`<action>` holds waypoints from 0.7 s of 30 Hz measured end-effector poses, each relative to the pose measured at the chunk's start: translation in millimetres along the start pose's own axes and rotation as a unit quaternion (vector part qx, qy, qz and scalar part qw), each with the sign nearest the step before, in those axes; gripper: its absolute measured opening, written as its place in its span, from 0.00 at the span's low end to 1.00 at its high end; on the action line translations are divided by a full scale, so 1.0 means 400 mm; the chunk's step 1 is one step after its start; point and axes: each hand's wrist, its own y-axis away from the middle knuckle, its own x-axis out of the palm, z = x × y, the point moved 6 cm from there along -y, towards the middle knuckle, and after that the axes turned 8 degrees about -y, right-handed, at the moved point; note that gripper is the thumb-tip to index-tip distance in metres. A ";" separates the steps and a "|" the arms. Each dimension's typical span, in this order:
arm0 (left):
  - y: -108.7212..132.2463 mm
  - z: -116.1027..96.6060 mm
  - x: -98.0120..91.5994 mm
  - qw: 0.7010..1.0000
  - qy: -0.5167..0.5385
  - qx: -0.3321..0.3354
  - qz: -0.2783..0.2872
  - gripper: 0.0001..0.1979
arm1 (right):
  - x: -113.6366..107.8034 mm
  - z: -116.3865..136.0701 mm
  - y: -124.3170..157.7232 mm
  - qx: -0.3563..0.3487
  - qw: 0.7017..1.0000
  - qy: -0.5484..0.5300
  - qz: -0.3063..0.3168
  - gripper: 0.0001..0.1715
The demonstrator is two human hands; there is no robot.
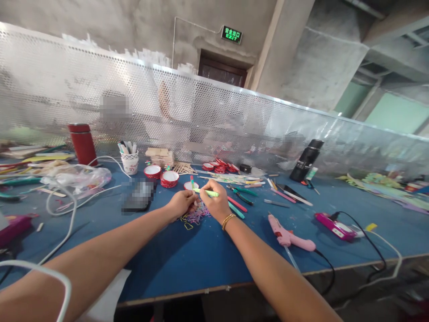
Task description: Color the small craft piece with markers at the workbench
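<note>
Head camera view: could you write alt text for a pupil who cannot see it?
A person's right hand holds a yellow-green pen close to a slim, colour-banded stick in the left hand, over a blue tabletop. Beneath the hands lie small multicoloured loops; a pink glue gun lies to the right, and a silver perforated panel stands behind.

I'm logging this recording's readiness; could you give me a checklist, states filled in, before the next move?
1. Left hand holds the small stick: ok.
2. Right hand holds the lime-green marker like a pen: ok.
3. Marker tip touches the stick: cannot tell, too small.
4. Table right by the hands is uncluttered: not ok, a pile of coloured pieces lies there.
5. Pink glue gun lies apart from both hands: ok.
6. Glue gun is cool: cannot tell.
</note>
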 end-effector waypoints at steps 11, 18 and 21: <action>-0.008 0.009 0.000 1.000 -0.007 0.006 0.003 0.14 | 0.002 -0.008 0.001 0.010 1.000 0.015 -0.012 0.07; -0.002 0.005 0.000 1.000 -0.009 0.002 0.004 0.16 | -0.003 -0.012 -0.002 0.004 1.000 0.006 -0.018 0.07; -0.003 0.005 0.003 1.000 -0.007 0.010 0.015 0.16 | -0.004 -0.011 -0.002 0.000 1.000 -0.003 -0.017 0.07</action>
